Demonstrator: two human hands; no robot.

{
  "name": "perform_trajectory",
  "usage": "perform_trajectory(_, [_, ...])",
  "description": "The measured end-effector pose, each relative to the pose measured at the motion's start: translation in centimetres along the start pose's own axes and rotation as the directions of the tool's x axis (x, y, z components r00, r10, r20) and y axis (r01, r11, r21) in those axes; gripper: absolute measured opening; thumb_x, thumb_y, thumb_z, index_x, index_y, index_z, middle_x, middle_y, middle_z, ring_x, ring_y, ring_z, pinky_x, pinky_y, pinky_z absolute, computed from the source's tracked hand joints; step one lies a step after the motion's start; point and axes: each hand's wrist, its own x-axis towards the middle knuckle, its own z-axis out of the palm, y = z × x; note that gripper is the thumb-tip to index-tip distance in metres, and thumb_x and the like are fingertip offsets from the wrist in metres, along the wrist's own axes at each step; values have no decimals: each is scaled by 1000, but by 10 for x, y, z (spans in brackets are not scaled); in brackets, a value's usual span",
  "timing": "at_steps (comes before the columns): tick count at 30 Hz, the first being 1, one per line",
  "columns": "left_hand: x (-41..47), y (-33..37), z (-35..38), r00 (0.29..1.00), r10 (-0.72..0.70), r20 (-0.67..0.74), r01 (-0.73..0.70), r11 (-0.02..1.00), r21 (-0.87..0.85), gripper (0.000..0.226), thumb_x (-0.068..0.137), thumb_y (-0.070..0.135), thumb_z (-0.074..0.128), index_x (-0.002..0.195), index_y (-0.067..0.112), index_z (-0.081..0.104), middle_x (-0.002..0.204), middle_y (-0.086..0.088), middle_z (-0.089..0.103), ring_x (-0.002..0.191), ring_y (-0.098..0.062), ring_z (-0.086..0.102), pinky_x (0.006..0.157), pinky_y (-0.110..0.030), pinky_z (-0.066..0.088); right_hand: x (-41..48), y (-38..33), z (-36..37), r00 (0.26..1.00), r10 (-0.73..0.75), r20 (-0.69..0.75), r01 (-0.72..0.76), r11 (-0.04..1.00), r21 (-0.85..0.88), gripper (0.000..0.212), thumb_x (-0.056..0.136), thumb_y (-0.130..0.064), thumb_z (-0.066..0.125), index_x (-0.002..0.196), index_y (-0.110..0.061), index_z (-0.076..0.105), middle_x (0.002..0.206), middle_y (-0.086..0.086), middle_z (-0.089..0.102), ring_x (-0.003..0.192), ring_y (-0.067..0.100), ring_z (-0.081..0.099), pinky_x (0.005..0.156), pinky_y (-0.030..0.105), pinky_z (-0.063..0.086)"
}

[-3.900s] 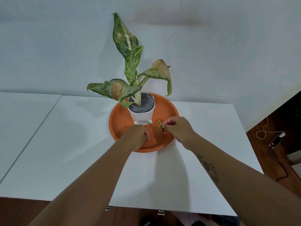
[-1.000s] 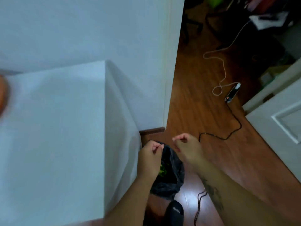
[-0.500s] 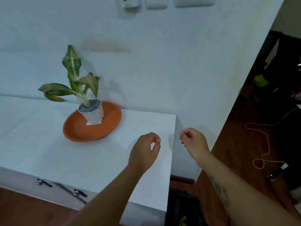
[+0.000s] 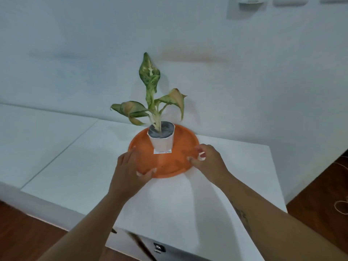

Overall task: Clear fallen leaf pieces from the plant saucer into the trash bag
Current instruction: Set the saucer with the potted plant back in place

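Your left hand (image 4: 130, 171) has its fingers (image 4: 131, 151) extended along the near-left rim of the round orange plastic plant saucer (image 4: 175, 164), thumb reaching in over the near edge; the hand is spread and cups the rim, with nothing pinched. Your right hand (image 4: 209, 161) sits at the saucer's right rim, fingers (image 4: 199, 147) curled over the edge, thumb tip close to the curled fingertips just inside the rim. Whether anything is held between them, you cannot tell; motion blur softens that spot. Both forearms come in from the lower frame edge; a dark tattoo shows on the right one.

The saucer rests on the white rectangular table (image 4: 235, 176), toward the far side near the white wall (image 4: 75, 53). A white faceted pot (image 4: 162, 143) stands upright on the saucer's far half, with a small white label at its base. The pot holds a variegated green plant (image 4: 150, 91), several leaves browned and drooping. The saucer floor between your hands looks orange throughout; faint darker marks right of centre are too blurred to identify as leaf pieces.
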Motion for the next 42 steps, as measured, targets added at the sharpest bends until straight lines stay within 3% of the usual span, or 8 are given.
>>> perform_trajectory(3, [24,-43,-4,981,-36,191,46,998,-44,127,52,82,70,151,18,25,161,-9,25,146,-31,25,111,-51,37,28,-24,37,1000,-10,-7,9,999,-31,76,67,-37,81,135,-22,49,134,-1,49,121,12,47,98,25,37])
perform_trajectory(7, [55,-92,6,903,-78,424,118,991,-68,149,36,96,60,154,30,-3,166,-3,-3,152,-26,4,118,-50,25,66,-48,78,999,30,19,-28,992,-121,109,55,-50,84,146,-27,28,150,-1,34,140,21,30,114,42,31])
perform_trajectory(11, [66,-115,23,881,-31,473,75,995,-73,153,37,99,56,154,25,-9,166,-3,2,151,-25,11,119,-45,18,92,-59,97,999,25,-26,-27,995,-93,124,55,-51,86,151,-19,15,157,2,24,145,22,22,117,43,26])
perform_trajectory(15, [69,-117,31,915,21,403,23,994,-104,148,38,99,56,154,28,-1,163,1,19,147,-23,26,116,-45,24,101,-61,101,999,22,-44,-30,979,-204,110,56,-54,83,145,-21,26,146,2,38,135,23,34,111,37,32])
perform_trajectory(18, [69,-116,33,932,56,357,-12,992,-123,144,39,99,55,153,29,4,159,0,29,142,-25,35,112,-44,29,96,-61,110,985,3,-175,-47,968,-246,99,54,-56,82,136,-22,38,135,1,47,127,22,41,106,35,38])
perform_trajectory(23, [71,-112,30,937,51,345,-24,996,-84,143,39,100,53,153,25,10,157,-2,34,140,-26,38,111,-43,31,82,-68,130,923,33,-382,-118,972,-201,100,54,-60,81,135,-23,36,131,1,47,122,21,42,94,27,41])
perform_trajectory(28, [67,-107,26,937,52,346,-27,997,-78,141,43,101,50,153,24,8,159,-4,29,142,-29,35,113,-46,30,67,-73,134,902,72,-426,-204,940,-272,100,62,-62,76,142,-24,30,136,-1,45,126,20,38,99,28,39])
perform_trajectory(42, [35,-97,19,938,-24,345,17,1000,25,131,55,97,47,155,19,12,162,-2,24,147,-23,25,119,-40,22,34,-45,108,929,34,-367,-178,913,-366,100,68,-64,71,145,-13,31,142,10,43,134,29,37,109,40,36])
